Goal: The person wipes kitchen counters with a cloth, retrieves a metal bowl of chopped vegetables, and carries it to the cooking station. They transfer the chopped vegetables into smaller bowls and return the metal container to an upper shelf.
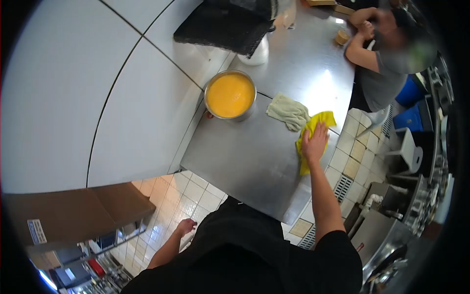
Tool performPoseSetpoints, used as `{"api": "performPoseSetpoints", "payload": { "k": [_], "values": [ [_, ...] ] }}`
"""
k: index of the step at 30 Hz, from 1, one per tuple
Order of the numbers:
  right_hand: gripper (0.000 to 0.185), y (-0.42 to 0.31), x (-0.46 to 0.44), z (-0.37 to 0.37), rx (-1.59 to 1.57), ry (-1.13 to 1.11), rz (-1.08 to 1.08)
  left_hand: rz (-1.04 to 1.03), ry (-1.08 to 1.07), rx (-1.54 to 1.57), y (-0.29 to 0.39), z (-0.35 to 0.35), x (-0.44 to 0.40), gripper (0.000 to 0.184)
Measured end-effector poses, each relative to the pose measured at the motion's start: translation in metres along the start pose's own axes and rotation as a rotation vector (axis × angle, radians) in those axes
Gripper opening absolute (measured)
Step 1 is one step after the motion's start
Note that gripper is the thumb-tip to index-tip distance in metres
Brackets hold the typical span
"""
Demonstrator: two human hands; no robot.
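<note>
My right hand (pixel 315 142) lies flat on a crumpled yellow cloth (pixel 324 119), pressing it against the steel table (pixel 235 159) near its right edge. The fingers are stretched out over the cloth, pointing away from me. Just left of it rests a pale, folded towel (pixel 288 112), its edge close to the yellow cloth. My left hand (pixel 186 227) hangs low at my side, off the table, loosely curled with nothing visible in it. A round metal pot (pixel 255 100) filled with orange-yellow liquid (pixel 231 95) stands at the table's left side, by the wall.
White wall panels (pixel 142 108) border the table on the left. Behind the pot are a white container (pixel 255 53) and black mesh-like material (pixel 223 29). Across the table, a person (pixel 387 63) leans on it near a small tan cup (pixel 341 37). A white stool (pixel 409 152) stands on the tiled floor.
</note>
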State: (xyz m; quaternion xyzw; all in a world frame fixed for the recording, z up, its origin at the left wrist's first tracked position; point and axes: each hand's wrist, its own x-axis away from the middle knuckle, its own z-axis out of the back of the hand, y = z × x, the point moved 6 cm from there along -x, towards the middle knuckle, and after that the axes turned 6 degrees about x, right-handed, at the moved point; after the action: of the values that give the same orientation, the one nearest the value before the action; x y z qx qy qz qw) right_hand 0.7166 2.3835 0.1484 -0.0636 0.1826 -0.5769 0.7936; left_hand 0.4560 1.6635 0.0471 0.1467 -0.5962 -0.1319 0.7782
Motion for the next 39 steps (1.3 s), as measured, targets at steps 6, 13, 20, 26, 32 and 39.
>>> {"api": "performPoseSetpoints", "payload": {
  "k": [6, 13, 20, 26, 32, 39],
  "values": [
    [0.076, -0.102, 0.17, 0.015, -0.096, -0.278, 0.247, 0.251, 0.292, 0.523, 0.006, -0.042, 0.044, 0.029],
    [0.073, -0.256, 0.177, -0.022, -0.243, -0.508, 0.709, 0.296, 0.384, 0.421, -0.024, -0.09, 0.087, 0.038],
    [0.058, -0.375, 0.186, -0.098, -0.32, -0.918, 1.006, 0.286, 0.428, 0.603, -0.055, -0.122, 0.08, 0.035],
    [0.062, -0.415, 0.07, -0.129, 0.113, -0.137, 0.775, 0.141, 0.435, 0.473, -0.049, -0.14, 0.107, 0.03],
    [0.032, -0.363, 0.077, -0.122, -0.034, -0.565, 0.592, 0.105, 0.424, 0.648, -0.075, -0.154, 0.097, 0.022],
    [0.026, -0.279, 0.089, -0.105, -0.158, -0.415, 0.671, 0.035, 0.328, 0.647, -0.145, -0.148, 0.043, 0.021]
  ]
}}
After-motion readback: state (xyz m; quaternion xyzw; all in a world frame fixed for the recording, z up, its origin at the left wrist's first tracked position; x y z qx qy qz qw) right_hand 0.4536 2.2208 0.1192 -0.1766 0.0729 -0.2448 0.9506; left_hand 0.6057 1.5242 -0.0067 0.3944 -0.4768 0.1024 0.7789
